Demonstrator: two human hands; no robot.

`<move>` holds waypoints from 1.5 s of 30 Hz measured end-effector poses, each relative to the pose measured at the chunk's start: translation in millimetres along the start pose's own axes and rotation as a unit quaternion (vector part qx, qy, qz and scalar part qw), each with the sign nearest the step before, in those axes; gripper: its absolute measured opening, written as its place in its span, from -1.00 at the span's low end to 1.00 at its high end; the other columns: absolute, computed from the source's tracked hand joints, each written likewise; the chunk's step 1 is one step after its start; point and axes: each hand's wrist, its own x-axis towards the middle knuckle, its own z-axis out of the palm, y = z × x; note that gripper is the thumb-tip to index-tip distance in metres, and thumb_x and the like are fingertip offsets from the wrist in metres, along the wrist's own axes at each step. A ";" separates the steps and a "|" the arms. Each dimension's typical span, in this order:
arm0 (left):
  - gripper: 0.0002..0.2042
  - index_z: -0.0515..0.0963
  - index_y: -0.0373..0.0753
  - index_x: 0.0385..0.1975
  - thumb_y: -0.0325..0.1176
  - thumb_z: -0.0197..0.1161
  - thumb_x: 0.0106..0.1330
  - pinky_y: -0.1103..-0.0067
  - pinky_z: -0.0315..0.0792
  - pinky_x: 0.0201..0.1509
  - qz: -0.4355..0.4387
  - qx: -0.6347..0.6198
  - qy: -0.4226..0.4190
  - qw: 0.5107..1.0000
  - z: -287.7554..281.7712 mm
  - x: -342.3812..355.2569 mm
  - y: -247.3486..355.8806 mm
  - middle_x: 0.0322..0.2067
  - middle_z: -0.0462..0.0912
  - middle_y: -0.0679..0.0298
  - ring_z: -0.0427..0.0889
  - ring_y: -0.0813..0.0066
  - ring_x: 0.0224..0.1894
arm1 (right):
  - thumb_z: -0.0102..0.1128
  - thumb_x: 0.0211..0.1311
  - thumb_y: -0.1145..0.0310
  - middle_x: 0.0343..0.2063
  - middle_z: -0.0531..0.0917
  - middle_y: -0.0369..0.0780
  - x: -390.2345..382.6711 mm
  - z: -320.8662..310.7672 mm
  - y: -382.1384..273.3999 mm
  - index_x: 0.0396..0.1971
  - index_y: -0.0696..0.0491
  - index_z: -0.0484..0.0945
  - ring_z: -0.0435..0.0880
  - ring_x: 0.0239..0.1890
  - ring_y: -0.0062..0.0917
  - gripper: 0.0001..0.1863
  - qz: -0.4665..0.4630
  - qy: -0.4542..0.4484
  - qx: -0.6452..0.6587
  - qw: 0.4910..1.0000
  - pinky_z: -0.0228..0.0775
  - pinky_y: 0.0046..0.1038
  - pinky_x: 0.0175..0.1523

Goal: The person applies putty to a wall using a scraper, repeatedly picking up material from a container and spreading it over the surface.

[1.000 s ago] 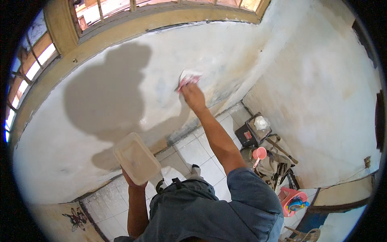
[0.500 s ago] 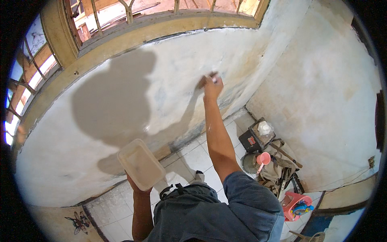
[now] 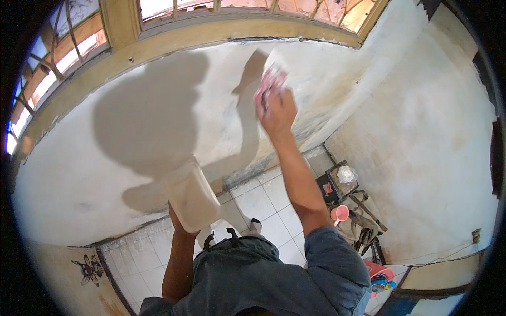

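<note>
My right hand (image 3: 279,113) is closed round a flat pink-red putty scraper (image 3: 272,80), smeared with white, raised close to the pale, patchy wall (image 3: 226,131) below the window. Whether its edge touches the plaster cannot be made out. Lower down on the left, my left hand (image 3: 182,225) grips a shallow cream-coloured rectangular tray (image 3: 197,208) from beneath and at its side. The tray is tilted, and most of those fingers are hidden under it. What lies in it blends with its own colour.
A yellow window frame (image 3: 242,32) with bars runs along the top. On the right of the tiled floor (image 3: 263,200) stand a black box (image 3: 329,187) with a white bundle, a pink dipper (image 3: 340,213), a crumpled beige bag (image 3: 363,224) and a pink plastic item (image 3: 378,271).
My right hand has drawn back from the wall, turning so the scraper points upward and shows plainly. The tray has tipped more steeply in my left hand. The whole view has shifted slightly.
</note>
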 end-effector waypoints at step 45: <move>-0.45 0.32 -0.04 0.25 0.17 -0.09 0.41 0.24 0.57 0.05 0.005 -0.026 0.004 1.000 -0.8 -4.0 -9.6 0.06 0.54 0.28 0.59 0.26 0.05 | 0.23 0.02 0.44 -0.34 0.61 -0.12 -3.0 43.6 -24.4 -0.38 -0.01 0.57 0.62 -0.32 -0.21 -0.88 0.030 -0.057 0.202 0.977 0.49 -0.30 -0.23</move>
